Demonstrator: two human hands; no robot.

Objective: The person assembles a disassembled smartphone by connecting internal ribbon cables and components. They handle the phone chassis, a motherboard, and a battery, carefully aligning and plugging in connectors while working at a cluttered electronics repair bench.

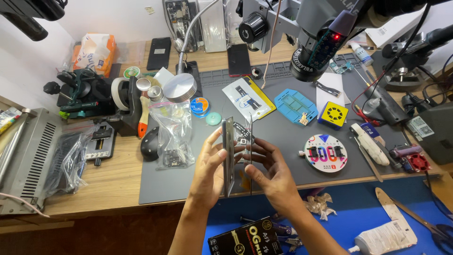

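Item: opened phone, 2 halves, held on edge above the grey mat [283, 141], near its front edge. Left hand [210, 167] is clamped on the phone body [229, 156], thumb and fingers pinching its long sides; right hand [273, 177] grips the screen panel [248, 141] by its edges, fingers closed around it. The 2 halves stand nearly parallel and close together, circuitry visible between them (whether a flex cable links them cannot be told). Risks, as judged: pulling the halves wider could tear any cable joining them; an edge-only grip could let the thin panel slip and drop onto the mat or the blue surface [358, 208] in front of the mat; pressure from the fingers could crack the panel. Surroundings, relative to the mat: microscope [306, 42] overhanging its rear; blue tray [295, 105] and yellow block [333, 114] on its right-centre; round tool holder [325, 153] on its right front; plastic bag [173, 134] on its left edge, black mouse [150, 144] just left of that. A loose screw falling from the open body could vanish among this clutter.
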